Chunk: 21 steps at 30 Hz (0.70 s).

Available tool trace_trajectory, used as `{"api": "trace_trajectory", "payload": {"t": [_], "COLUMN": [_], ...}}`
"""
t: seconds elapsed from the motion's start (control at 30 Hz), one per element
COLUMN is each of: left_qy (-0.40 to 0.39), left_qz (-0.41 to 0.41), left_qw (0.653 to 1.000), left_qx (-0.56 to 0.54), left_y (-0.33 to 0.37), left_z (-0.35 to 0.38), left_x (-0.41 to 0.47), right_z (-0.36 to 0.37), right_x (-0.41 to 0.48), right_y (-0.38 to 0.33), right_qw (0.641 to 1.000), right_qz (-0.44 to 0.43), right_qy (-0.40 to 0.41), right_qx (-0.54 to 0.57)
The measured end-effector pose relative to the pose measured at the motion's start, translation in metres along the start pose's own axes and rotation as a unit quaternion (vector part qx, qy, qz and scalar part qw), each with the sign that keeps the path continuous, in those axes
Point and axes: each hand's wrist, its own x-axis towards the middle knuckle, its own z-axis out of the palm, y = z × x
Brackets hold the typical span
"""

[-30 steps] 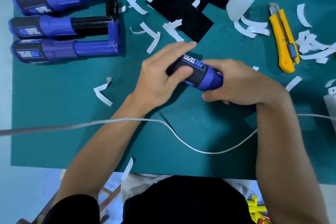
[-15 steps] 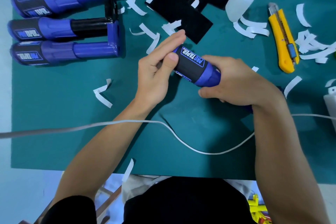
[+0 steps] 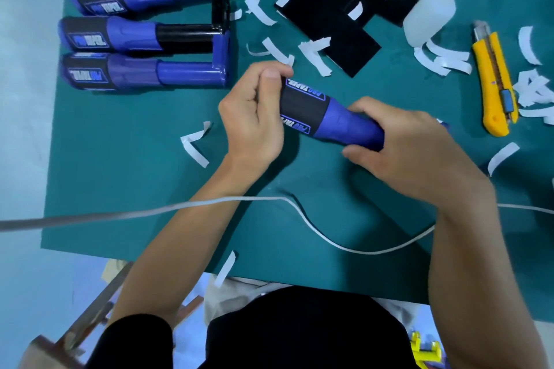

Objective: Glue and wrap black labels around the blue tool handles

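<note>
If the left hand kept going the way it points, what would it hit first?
Likely the white paper strips just beyond the knuckles of the left hand, then the black label sheets; depth is unclear.

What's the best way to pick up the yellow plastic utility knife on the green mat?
Pinch the yellow plastic utility knife mid-body across its narrow sides, coming from above. It lies flat on the green mat, metal blade end pointing away from the person, so stay clear of that far tip.
</note>
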Motion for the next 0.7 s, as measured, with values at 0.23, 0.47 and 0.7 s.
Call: {"api": "trace_trajectory", "payload": {"t": [0.23, 0.47, 0.7], "left_qy": [-0.049, 0.178, 0.29], "left_qz": [-0.014, -0.051, -0.161], "left_qw": [0.998, 0.981, 0.926], "left_qx": [0.035, -0.054, -0.178], "left_y": [0.019, 0.013, -0.015], "left_z": [-0.063, -0.141, -0.234], "left_x": [0.027, 0.066, 0.107], "right_z": [0.017, 0.02, 0.032], "right_x": [0.012, 0.078, 0.163], "right_y": [-0.052, -0.127, -0.169], "right_qw": [0.988, 0.98, 0.961], "right_qz": [-0.08, -0.186, -0.186], "right_qy": [0.127, 0.021, 0.137], "right_qx": [-0.033, -0.073, -0.15]}}
